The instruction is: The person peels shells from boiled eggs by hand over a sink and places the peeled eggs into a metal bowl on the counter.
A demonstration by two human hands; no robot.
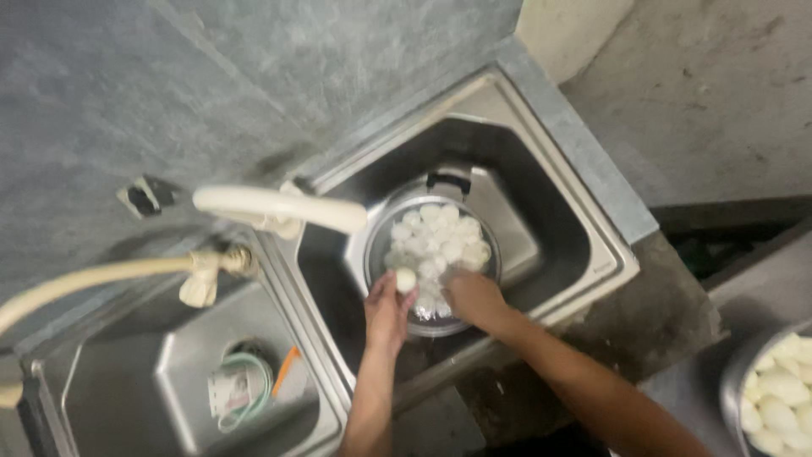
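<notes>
Head view: left hand [387, 306] pinches a peeled potato [406, 278] over the pot [432, 254] in the sink [541, 182], under the tap [279, 208]; right hand [474, 298] grips the pot's near rim, steadying it.

I note a cream tap spout [271, 207] at centre left, a coiled hose [245, 391] in the lower-left sink basin [127, 398], and a bowl of pale pieces [774, 389] at lower right.

Only package-type thing I can spot is a small pale container with a printed label [230, 391] lying on its side in the bottom of the left sink basin [182, 355], with a green hose coil around it; no signs or screens anywhere.
</notes>
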